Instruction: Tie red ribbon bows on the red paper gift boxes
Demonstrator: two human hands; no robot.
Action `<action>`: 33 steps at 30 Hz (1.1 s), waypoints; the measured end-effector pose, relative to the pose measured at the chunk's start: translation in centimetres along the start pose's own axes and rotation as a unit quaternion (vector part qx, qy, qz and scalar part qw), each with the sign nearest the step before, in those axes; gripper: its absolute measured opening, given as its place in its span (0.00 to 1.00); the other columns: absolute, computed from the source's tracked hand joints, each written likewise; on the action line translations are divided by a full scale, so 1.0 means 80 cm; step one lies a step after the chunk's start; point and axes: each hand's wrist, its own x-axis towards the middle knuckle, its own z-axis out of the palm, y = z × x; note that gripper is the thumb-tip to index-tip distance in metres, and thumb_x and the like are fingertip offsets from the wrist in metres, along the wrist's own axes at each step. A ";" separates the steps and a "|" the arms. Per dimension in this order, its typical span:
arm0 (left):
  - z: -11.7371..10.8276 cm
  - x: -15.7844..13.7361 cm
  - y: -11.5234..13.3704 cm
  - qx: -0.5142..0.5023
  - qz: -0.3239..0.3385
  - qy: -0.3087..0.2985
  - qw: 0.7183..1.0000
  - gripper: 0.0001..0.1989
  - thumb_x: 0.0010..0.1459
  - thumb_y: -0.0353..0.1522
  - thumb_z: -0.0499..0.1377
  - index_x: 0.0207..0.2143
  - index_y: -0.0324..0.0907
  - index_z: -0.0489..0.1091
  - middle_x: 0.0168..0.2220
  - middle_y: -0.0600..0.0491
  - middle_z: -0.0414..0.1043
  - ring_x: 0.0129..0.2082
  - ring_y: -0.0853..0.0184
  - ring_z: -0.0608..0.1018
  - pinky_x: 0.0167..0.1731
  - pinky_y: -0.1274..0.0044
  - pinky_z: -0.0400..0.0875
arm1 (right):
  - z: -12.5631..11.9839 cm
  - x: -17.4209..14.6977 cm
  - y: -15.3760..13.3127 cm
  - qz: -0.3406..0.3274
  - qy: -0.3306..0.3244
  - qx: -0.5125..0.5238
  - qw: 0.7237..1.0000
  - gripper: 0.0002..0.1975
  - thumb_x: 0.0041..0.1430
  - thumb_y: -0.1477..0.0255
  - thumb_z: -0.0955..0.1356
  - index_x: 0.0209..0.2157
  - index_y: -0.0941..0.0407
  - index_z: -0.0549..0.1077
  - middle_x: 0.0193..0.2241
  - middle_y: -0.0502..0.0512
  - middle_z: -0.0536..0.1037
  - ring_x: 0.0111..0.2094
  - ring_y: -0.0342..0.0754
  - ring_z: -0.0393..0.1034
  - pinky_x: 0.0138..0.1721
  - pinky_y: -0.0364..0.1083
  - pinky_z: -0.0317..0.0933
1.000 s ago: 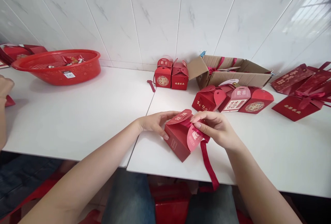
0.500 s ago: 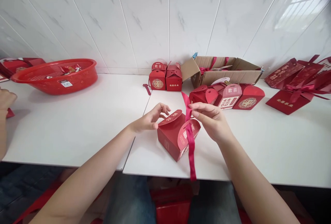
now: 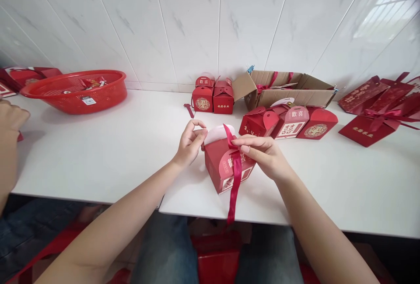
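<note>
The ribbon (image 3: pixel 235 174) is pinched by the right hand (image 3: pixel 271 155). On the box (image 3: pixel 215 159), a raised flap (image 3: pixel 219 133) is held by the nearly closed left hand (image 3: pixel 189 145).

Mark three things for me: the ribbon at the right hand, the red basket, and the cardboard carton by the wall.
Ribbon (image 3: pixel 236 174): head view, on its hanging length.
Red basket (image 3: pixel 107 98): head view, on its outer side wall.
Cardboard carton (image 3: pixel 310 98): head view, on its front panel.

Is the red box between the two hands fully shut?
No, the box is partly open: its far flap, white side showing, stands up at the left hand.
</note>
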 end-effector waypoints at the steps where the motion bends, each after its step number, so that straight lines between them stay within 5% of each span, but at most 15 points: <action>1: 0.001 0.000 0.000 0.010 -0.003 0.012 1.000 0.13 0.59 0.42 0.56 0.38 0.45 0.59 0.18 0.62 0.59 0.17 0.73 0.63 0.19 0.81 0.59 | 0.002 0.000 -0.001 0.002 0.003 -0.009 1.000 0.08 0.56 0.66 0.70 0.38 0.48 0.80 0.40 0.52 0.80 0.43 0.48 0.73 0.44 0.49 0.68; 10: 0.007 -0.002 0.008 0.020 -0.021 0.026 0.999 0.14 0.59 0.42 0.56 0.41 0.44 0.60 0.17 0.63 0.59 0.17 0.74 0.63 0.19 0.83 0.61 | 0.019 0.001 0.002 -0.051 0.051 -0.174 0.982 0.08 0.59 0.70 0.67 0.34 0.53 0.79 0.35 0.55 0.80 0.37 0.48 0.73 0.41 0.48 0.68; 23: 0.008 -0.002 0.009 0.028 -0.015 0.021 0.999 0.14 0.59 0.42 0.56 0.41 0.44 0.60 0.16 0.63 0.58 0.17 0.74 0.61 0.18 0.83 0.61 | 0.020 -0.002 0.003 -0.085 0.064 -0.173 0.979 0.08 0.59 0.72 0.67 0.38 0.51 0.79 0.36 0.54 0.79 0.39 0.48 0.73 0.41 0.48 0.68; 33: 0.007 -0.002 0.009 0.024 -0.019 0.014 0.999 0.13 0.59 0.42 0.56 0.41 0.45 0.62 0.16 0.63 0.58 0.16 0.74 0.62 0.17 0.83 0.61 | 0.018 0.000 0.003 -0.038 0.063 -0.116 0.990 0.08 0.58 0.69 0.68 0.39 0.50 0.79 0.38 0.54 0.79 0.42 0.49 0.72 0.44 0.49 0.68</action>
